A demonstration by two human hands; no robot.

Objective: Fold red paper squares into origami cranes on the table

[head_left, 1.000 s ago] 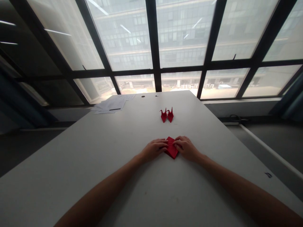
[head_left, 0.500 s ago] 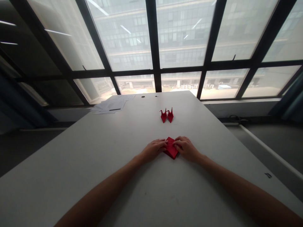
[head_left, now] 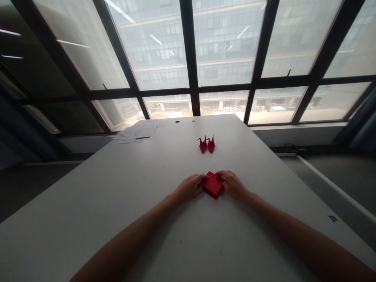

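A red folded piece of origami paper (head_left: 213, 186), diamond-shaped with a crease across its upper part, is between my two hands at the middle of the white table. My left hand (head_left: 190, 187) grips its left corner, fingers on top and thumb at the near side. On the opposite corner, my right hand (head_left: 233, 184) pinches the paper with its fingers curled over the edge. The paper's near edges look slightly raised from the table. Beyond it stand two red paper cranes (head_left: 207, 145) side by side, their necks and tails pointing up.
White paper sheets (head_left: 136, 131) with a dark pen (head_left: 142, 138) on them lie at the table's far left. A round dark cable hole (head_left: 177, 122) is near the far edge. Large windows (head_left: 223, 43) rise behind the table (head_left: 132, 172).
My right fingers have moved off the paper's middle to its right corner. Both hands now hold the paper by its sides, and more of its surface shows.
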